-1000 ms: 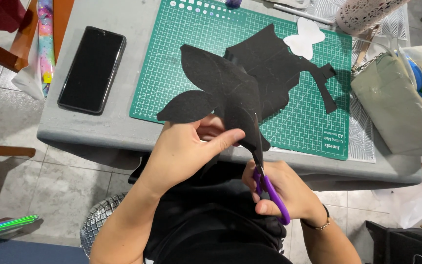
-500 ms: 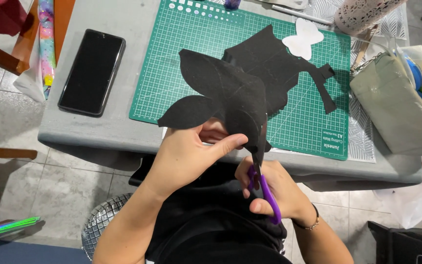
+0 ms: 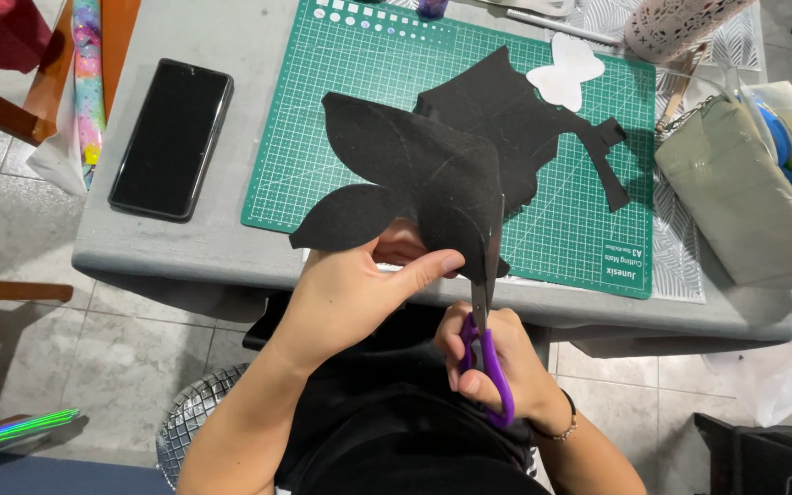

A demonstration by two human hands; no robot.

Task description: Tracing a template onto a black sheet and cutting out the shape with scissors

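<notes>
Cutting a black felt sheet with petal-shaped lobes, held up just above the near edge of the green cutting mat. Pinching the felt between thumb and fingers of the left hand, close beside the cut line. Gripping purple-handled scissors in the right hand, blades pointing away over the mat's near edge. Best keeping the felt taut, turning the sheet rather than the scissors. Lying on the mat's far side: black offcuts and a white butterfly-shaped template; left of the mat, a black smartphone.
</notes>
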